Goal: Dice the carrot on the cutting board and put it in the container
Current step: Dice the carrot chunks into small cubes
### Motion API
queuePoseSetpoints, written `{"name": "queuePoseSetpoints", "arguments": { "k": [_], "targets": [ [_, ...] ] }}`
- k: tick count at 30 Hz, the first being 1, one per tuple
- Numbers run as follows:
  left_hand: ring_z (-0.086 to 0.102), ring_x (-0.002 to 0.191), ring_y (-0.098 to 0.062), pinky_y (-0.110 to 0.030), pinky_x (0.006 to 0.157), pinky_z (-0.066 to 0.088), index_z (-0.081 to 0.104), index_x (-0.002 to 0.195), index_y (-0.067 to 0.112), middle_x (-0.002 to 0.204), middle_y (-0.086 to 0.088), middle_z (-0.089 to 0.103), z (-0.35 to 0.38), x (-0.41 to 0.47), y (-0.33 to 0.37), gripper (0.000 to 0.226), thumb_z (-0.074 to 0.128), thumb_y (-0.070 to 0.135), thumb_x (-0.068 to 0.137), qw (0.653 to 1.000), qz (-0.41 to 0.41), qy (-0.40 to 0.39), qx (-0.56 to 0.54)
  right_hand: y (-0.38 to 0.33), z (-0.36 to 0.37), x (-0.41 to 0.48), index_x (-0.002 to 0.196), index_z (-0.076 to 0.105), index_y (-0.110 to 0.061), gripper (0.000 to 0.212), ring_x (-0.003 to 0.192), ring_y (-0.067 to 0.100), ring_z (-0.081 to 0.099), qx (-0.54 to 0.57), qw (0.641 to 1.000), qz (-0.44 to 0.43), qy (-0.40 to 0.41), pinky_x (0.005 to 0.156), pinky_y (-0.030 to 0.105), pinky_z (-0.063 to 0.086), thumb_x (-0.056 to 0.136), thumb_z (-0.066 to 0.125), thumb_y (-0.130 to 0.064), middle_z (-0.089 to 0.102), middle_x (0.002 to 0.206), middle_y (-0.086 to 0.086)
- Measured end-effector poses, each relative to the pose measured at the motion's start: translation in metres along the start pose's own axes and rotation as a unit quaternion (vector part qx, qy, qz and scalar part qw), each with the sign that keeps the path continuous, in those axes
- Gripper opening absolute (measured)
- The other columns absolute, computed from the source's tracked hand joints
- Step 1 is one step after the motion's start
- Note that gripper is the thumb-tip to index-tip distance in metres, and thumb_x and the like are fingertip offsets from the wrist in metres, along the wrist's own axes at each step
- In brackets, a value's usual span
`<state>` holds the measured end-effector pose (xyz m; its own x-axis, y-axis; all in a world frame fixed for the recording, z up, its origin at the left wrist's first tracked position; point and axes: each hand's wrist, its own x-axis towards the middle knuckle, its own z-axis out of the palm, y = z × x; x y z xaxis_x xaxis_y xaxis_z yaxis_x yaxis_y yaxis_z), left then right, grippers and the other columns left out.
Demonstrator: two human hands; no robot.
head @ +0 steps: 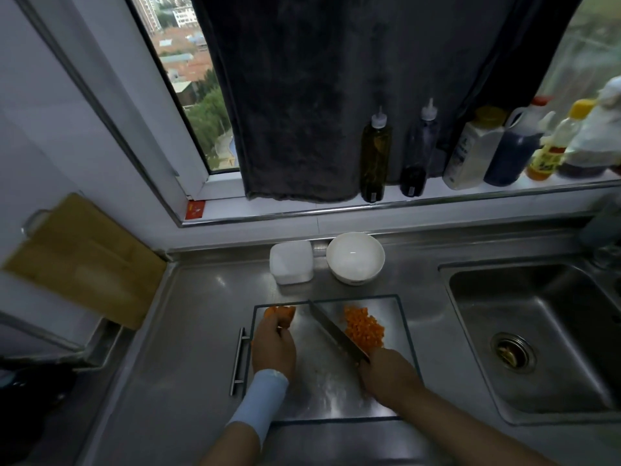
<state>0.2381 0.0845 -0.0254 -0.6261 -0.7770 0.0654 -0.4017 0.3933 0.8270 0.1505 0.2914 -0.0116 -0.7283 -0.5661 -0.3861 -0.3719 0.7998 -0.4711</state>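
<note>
Gripping the knife (336, 334) by its handle, the right hand (386, 371) sits over the near right part of the board (322, 391), fingers wrapped round the grip; the blade runs slantwise from that hand up toward the board's far edge, tip pointing away from the person; whether its edge touches the board I cannot tell. Just right of the blade lies a heap of dice (364, 329), small orange cubes bunched close together on the far right part of the board. The left hand (274, 348) reaches to the far left corner, fingers curled down over the uncut carrot (279, 312), whose orange end shows beyond the fingertips; a pale blue band (265, 398) wraps that wrist. Carrot and dice are apart, with the blade and bare board between them. The board lies flat on a steel counter (188, 331), a bar handle (238, 361) along its left side.

Beyond the board, against the back wall, stand a white tub (291, 262) and a white bowl (355, 257), side by side and nearly touching; no orange shows in the bowl. A sink (504, 297) is sunk into the counter on the right. On the sill above stands a row of bottles (376, 156); a dark cloth (302, 112) hangs before the window. A wooden board (84, 264) leans at the left wall.
</note>
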Motion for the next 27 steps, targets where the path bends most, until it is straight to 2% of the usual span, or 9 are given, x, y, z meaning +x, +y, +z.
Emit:
{"name": "queuePoseSetpoints", "arguments": {
  "k": [4, 6, 8, 10, 13, 16, 19, 24, 27],
  "targets": [
    [0.053, 0.08, -0.012, -0.025, 0.073, 0.044, 0.062, 0.075, 0.02, 0.08, 0.01, 0.059, -0.006, -0.009, 0.033, 0.027, 0.042, 0.002, 0.077, 0.988, 0.132, 0.052, 0.06, 0.005, -0.025, -0.006, 0.093, 0.053, -0.021, 0.013, 0.088, 0.022, 0.063, -0.096, 0.991, -0.092, 0.033, 0.064, 0.029, 0.037, 0.095, 0.046, -0.032, 0.067, 0.099, 0.004],
    [0.051, 0.079, -0.011, -0.018, 0.073, 0.042, 0.063, 0.073, 0.018, 0.077, 0.009, 0.056, -0.003, -0.013, 0.047, 0.028, 0.043, 0.0, 0.075, 0.985, 0.146, -0.034, 0.081, 0.007, -0.036, -0.008, 0.108, 0.055, -0.023, 0.019, 0.091, 0.022, 0.065, -0.145, 0.98, -0.125, 0.045, 0.069, 0.031, 0.042, 0.094, 0.046, -0.034, 0.068, 0.102, 0.002],
    [0.053, 0.083, -0.009, -0.007, 0.073, 0.038, 0.067, 0.08, 0.014, 0.082, 0.008, 0.057, 0.004, -0.02, 0.06, 0.031, 0.044, -0.006, 0.08, 0.975, 0.092, -0.182, 0.088, 0.009, -0.044, -0.011, 0.122, 0.051, -0.026, 0.028, 0.095, 0.024, 0.065, -0.177, 0.97, -0.16, 0.05, 0.073, 0.031, 0.043, 0.095, 0.047, -0.034, 0.068, 0.106, 0.002],
    [0.054, 0.091, -0.007, -0.01, 0.08, 0.037, 0.069, 0.09, 0.019, 0.092, 0.009, 0.057, 0.017, -0.024, 0.066, 0.035, 0.043, -0.003, 0.083, 0.952, 0.054, -0.28, 0.112, 0.012, -0.048, -0.011, 0.127, 0.048, -0.027, 0.031, 0.098, 0.025, 0.065, -0.2, 0.963, -0.174, 0.053, 0.074, 0.031, 0.042, 0.096, 0.045, -0.032, 0.068, 0.109, 0.002],
    [0.055, 0.103, -0.012, -0.02, 0.093, 0.039, 0.07, 0.102, 0.022, 0.111, 0.003, 0.06, 0.036, -0.022, 0.067, 0.041, 0.041, 0.0, 0.084, 0.928, 0.052, -0.338, 0.15, 0.016, -0.048, -0.011, 0.127, 0.048, -0.024, 0.03, 0.097, 0.025, 0.065, -0.233, 0.954, -0.182, 0.058, 0.075, 0.033, 0.044, 0.098, 0.042, -0.029, 0.068, 0.109, 0.002],
    [0.052, 0.116, -0.018, -0.028, 0.104, 0.037, 0.066, 0.116, 0.021, 0.127, -0.001, 0.058, 0.048, -0.017, 0.071, 0.046, 0.039, 0.0, 0.085, 0.911, 0.062, -0.371, 0.17, 0.02, -0.048, -0.012, 0.125, 0.049, -0.022, 0.028, 0.095, 0.026, 0.066, -0.234, 0.953, -0.185, 0.056, 0.075, 0.034, 0.045, 0.098, 0.041, -0.025, 0.068, 0.107, 0.003],
    [0.051, 0.118, -0.016, -0.021, 0.103, 0.033, 0.065, 0.119, 0.018, 0.128, 0.0, 0.058, 0.052, -0.012, 0.072, 0.047, 0.039, -0.004, 0.086, 0.913, 0.057, -0.369, 0.162, 0.023, -0.051, -0.013, 0.126, 0.048, -0.022, 0.03, 0.094, 0.025, 0.066, -0.23, 0.955, -0.177, 0.061, 0.077, 0.033, 0.047, 0.097, 0.041, -0.022, 0.068, 0.106, 0.002],
    [0.056, 0.111, -0.012, -0.028, 0.102, 0.041, 0.066, 0.098, 0.033, 0.116, 0.007, 0.062, 0.041, 0.001, 0.05, 0.044, 0.043, -0.001, 0.085, 0.942, 0.036, -0.289, 0.168, 0.028, -0.051, -0.013, 0.132, 0.044, -0.022, 0.037, 0.097, 0.024, 0.065, -0.236, 0.954, -0.176, 0.053, 0.081, 0.035, 0.048, 0.096, 0.043, -0.022, 0.067, 0.109, 0.003],
    [0.053, 0.114, -0.013, -0.031, 0.106, 0.039, 0.066, 0.108, 0.033, 0.123, 0.007, 0.059, 0.04, -0.003, 0.048, 0.047, 0.039, 0.0, 0.087, 0.911, 0.042, -0.364, 0.191, 0.022, -0.051, -0.012, 0.129, 0.045, -0.019, 0.032, 0.098, 0.026, 0.065, -0.248, 0.95, -0.182, 0.049, 0.081, 0.035, 0.048, 0.097, 0.04, -0.02, 0.067, 0.111, 0.005]
  ]
}}
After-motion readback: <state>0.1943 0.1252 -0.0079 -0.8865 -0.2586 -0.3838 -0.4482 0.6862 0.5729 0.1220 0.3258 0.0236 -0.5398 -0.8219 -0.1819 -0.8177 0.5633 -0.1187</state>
